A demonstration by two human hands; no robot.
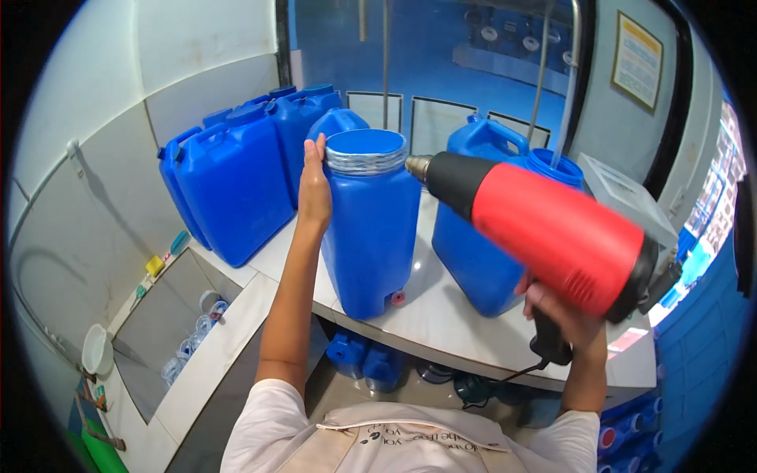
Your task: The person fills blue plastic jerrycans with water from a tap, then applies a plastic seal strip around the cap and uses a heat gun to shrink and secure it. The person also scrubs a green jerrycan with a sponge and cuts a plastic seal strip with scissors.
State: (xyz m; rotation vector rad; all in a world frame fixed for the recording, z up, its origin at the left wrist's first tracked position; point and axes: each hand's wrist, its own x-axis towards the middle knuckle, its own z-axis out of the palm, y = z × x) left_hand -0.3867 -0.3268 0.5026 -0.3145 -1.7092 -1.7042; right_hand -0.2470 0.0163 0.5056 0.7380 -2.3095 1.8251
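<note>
Container [371,229], blue and wide-mouthed, stands upright on the white counter [461,331], and the left hand [315,193] bears against its ten o'clock side. The fingers there are extended, laid against the outer wall instead of wrapped around it, with the fingertips level with the rim. The container's body lies at about four o'clock from that palm. A shiny, wrinkled band [367,163] circles the neck just below the flat blue top [365,142], also near four o'clock from the fingertips. Low on the container, toward five o'clock, is a small pinkish-red fitting [398,299].

The right hand [569,319] is closed around the black handle of a red-and-black heat gun [556,236]. From this hand the metal nozzle [419,167] points toward ten o'clock, its tip just beside the band's three o'clock edge; whether they touch, I cannot tell.

At three o'clock from the container, partly behind the heat gun, stands a blue jerrycan [473,252] with a moulded handle. A row of blue canisters [236,181] sits around ten o'clock. At eight o'clock a sink [158,323] is set in the counter, with a yellow sponge [154,266] on its far edge.
</note>
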